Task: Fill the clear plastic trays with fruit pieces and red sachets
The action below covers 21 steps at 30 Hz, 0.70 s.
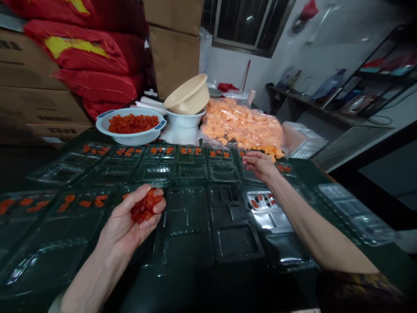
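My left hand [122, 226] is cupped, palm up, around a handful of glossy red gummy-like pieces [146, 206]. Farther off on the right, my right hand [260, 166] has its fingertips pinched together above the back row of trays; whatever is between them is too small to make out. Transparent plastic compartment trays [188, 217] lie in two rows on the dark green table. Red pieces [191, 151] sit in the small far compartments of the back-row trays. In the front row, a tray [272, 219] under my right forearm also holds a few red pieces.
Behind the trays stand a light blue basin [130, 137] of red pieces, a tilted cream basin [189, 98] on another bowl, and a large bag of orange pieces [241, 124]. Stacked trays [302, 139] are at the right. Cardboard boxes [176, 56] and red sacks [84, 48] rise behind.
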{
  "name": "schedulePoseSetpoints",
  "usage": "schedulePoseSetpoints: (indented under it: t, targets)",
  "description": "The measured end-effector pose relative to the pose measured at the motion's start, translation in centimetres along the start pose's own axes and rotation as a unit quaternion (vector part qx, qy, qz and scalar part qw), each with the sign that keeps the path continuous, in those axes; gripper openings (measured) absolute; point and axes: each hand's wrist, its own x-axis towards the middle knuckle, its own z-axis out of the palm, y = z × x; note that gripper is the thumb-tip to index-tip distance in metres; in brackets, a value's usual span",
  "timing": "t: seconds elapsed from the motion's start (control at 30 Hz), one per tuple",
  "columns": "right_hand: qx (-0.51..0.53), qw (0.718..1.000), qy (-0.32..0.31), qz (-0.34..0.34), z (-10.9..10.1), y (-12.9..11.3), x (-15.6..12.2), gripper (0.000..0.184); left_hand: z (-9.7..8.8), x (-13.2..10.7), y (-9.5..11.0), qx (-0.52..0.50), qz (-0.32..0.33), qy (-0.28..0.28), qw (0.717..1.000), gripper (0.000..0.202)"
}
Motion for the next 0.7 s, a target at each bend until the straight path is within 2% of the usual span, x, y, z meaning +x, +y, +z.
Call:
schedulePoseSetpoints:
  t: [0.1,0.17,0.27,0.4,0.53,0.57,0.63,0.7]
  targets:
    - [-0.072,0.992,-0.102,-0.023,1.8,1.3,-2.5,0.011,-0.4,0.1,0.1,0.004,0.008,-0.003,1.0,0.011]
    - [-0.102,0.984,-0.134,-0.052,2.6,2.5,-4.3,0.009,-0.6,0.1,0.0,0.007,-0.001,-0.013,1.0,0.008]
    - [-0.109,0.979,-0.154,-0.07,3.5,4.3,-6.5,0.007,-0.9,0.1,-0.5,0.005,-0.017,-0.022,1.0,0.005]
    - [-0.113,0.975,-0.175,-0.075,4.4,5.9,-7.6,0.01,-0.9,0.1,-1.5,-0.009,-0.055,-0.021,0.998,0.006]
    - [-0.12,0.979,-0.136,-0.096,5.4,5.7,-9.6,0.02,-0.8,-0.1,-2.7,0.008,-0.083,-0.024,0.996,0.011]
    - [-0.089,0.985,-0.123,-0.081,5.9,5.5,-10.6,0.024,-0.7,-0.2,-3.2,0.02,-0.078,-0.031,0.996,0.013]
    - [0.025,0.991,-0.132,0.009,7.3,5.0,-13.4,0.031,-0.4,-0.3,-4.2,0.057,-0.034,-0.06,0.996,0.015]
    - [0.154,0.964,-0.169,0.139,9.2,4.7,-16.3,0.033,-0.1,-0.4,-5.4,0.113,0.07,-0.075,0.988,0.015]
